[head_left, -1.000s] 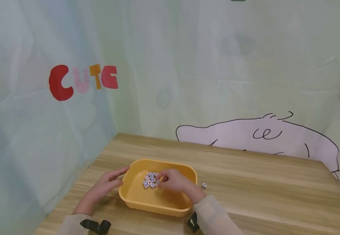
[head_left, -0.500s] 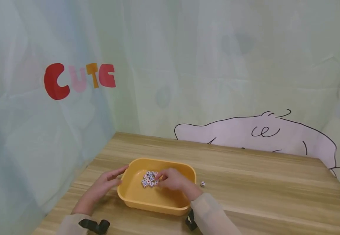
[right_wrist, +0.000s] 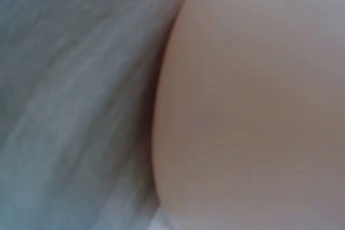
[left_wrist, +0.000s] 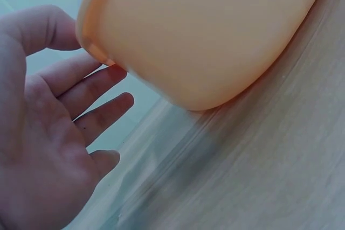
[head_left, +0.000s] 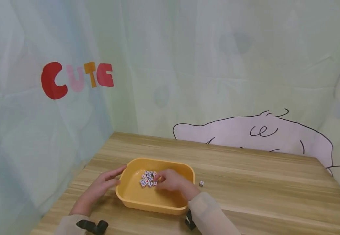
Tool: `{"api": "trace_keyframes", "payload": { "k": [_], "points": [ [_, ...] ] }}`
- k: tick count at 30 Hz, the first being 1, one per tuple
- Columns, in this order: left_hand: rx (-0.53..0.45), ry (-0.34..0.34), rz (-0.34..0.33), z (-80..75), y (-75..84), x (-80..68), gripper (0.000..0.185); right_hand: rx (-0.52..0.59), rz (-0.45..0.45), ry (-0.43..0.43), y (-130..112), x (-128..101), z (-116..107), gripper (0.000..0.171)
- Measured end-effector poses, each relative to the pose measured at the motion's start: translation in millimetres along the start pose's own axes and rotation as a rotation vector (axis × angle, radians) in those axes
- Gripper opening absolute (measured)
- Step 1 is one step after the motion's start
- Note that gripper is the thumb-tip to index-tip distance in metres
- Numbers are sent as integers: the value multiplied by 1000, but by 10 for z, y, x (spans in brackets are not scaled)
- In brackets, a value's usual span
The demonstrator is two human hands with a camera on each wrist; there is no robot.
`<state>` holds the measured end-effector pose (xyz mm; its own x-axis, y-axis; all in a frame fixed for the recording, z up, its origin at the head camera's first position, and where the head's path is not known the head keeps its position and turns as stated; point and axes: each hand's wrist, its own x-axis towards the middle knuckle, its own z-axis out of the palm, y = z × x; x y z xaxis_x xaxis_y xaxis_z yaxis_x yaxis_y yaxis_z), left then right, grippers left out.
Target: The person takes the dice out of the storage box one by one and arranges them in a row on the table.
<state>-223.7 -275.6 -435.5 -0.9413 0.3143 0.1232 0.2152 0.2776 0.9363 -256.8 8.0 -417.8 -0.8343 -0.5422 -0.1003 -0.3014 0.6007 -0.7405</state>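
Observation:
Several white dice [head_left: 148, 179] lie in a loose cluster on the floor of a yellow plastic basin [head_left: 134, 194]. My right hand [head_left: 171, 180] reaches over the basin's right side, with bent fingers and thumb at the cluster's right edge. Whether a die is pinched between them is hidden. My left hand [head_left: 100, 184] is at the basin's left end, fingers spread, fingertips touching the rim from outside. In the left wrist view its palm is bare, and the tips meet the rim [left_wrist: 97, 52]. Only the basin's blurred outer wall [right_wrist: 248, 100] shows in the right wrist view.
A single die [head_left: 201, 183] lies on the wooden table [head_left: 261, 189] just right of the basin. Cloth walls enclose the table at the left and back, with coloured CUTE letters [head_left: 77, 76] on the left one. Dark straps sit at both wrists.
The view has shifted slightly, so basin, hands and dice appear a little farther left. My right fingers have stayed at the dice, and my left hand keeps touching the rim.

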Motion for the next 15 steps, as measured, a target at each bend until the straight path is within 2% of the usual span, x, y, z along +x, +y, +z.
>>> {"api": "trace_keyframes", "payload": {
  "k": [4,11,15],
  "points": [
    [-4,-2,-3,4,6,9,55,8,18,0,-9,-3,-1,13],
    [10,7,41,1,29,7,53,15,39,-2,-21,-3,0,13],
    [-2,7,26,-1,28,4,53,45,62,-9,-35,-13,-2,13]
  ]
}}
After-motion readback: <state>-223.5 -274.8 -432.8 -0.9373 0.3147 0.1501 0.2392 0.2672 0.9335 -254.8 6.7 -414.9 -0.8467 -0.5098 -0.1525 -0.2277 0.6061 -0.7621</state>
